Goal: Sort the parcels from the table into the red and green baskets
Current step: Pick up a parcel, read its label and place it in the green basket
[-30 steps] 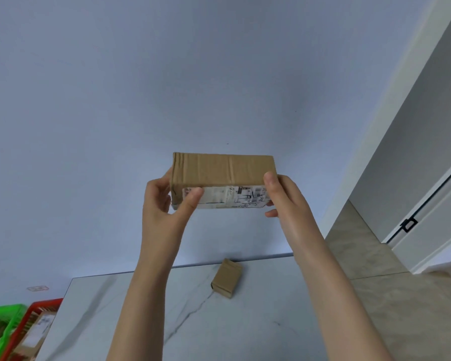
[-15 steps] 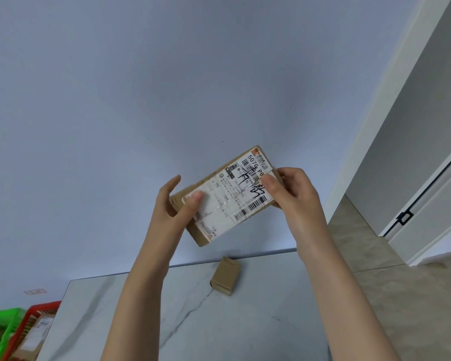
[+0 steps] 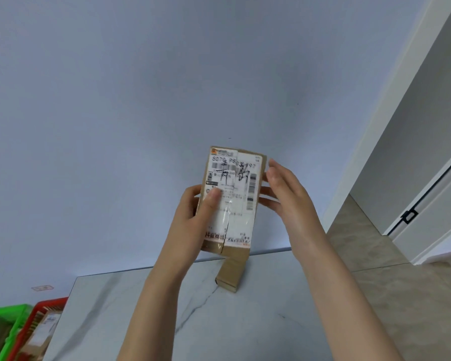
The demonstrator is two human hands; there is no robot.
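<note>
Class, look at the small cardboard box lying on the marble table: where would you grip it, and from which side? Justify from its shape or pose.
Probably across its two long side faces, coming down from above. The small box lies flat on the table, long and narrow, with its sides free; its far end is hidden behind the held parcel.

Blue wall [image 3: 115, 100], white door [image 3: 439, 204], tiled floor [image 3: 362, 243]

parcel [image 3: 229, 201] label reads "5079", with handwritten black characters.
</note>
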